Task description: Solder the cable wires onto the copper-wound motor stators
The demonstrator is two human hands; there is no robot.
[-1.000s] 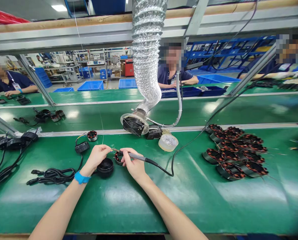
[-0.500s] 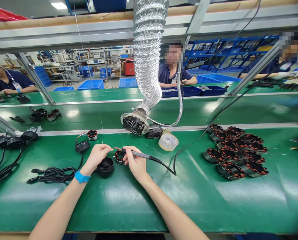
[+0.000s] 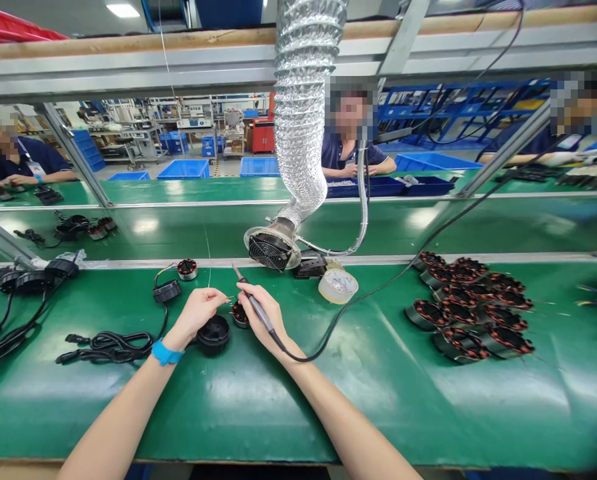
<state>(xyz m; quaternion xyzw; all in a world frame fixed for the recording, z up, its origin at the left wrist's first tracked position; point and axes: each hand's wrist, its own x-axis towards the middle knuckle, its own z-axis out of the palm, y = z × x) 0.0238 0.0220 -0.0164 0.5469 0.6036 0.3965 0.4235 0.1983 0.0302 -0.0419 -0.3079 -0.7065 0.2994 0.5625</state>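
My right hand (image 3: pixel 262 315) is closed round a soldering iron (image 3: pixel 251 299), whose tip points up and away toward the fan. Its black cable (image 3: pixel 328 333) loops off to the right. Under that hand lies a small stator with copper windings (image 3: pixel 238 313) on the green bench (image 3: pixel 288 393). My left hand (image 3: pixel 201 312), with a blue wristband, pinches thin wire ends beside the stator. A black round housing (image 3: pixel 213 333) sits just below my left hand.
A silver fume duct with a fan (image 3: pixel 271 248) hangs over the bench's back edge, beside a tape roll (image 3: pixel 337 285). Several wound stators (image 3: pixel 471 305) are piled at right. Black cables and housings (image 3: pixel 103 347) lie at left. Other people work across the conveyor.
My right hand has swung the soldering iron up, from lying level with its tip at the stator to pointing away toward the fan. My left hand has stayed in place.
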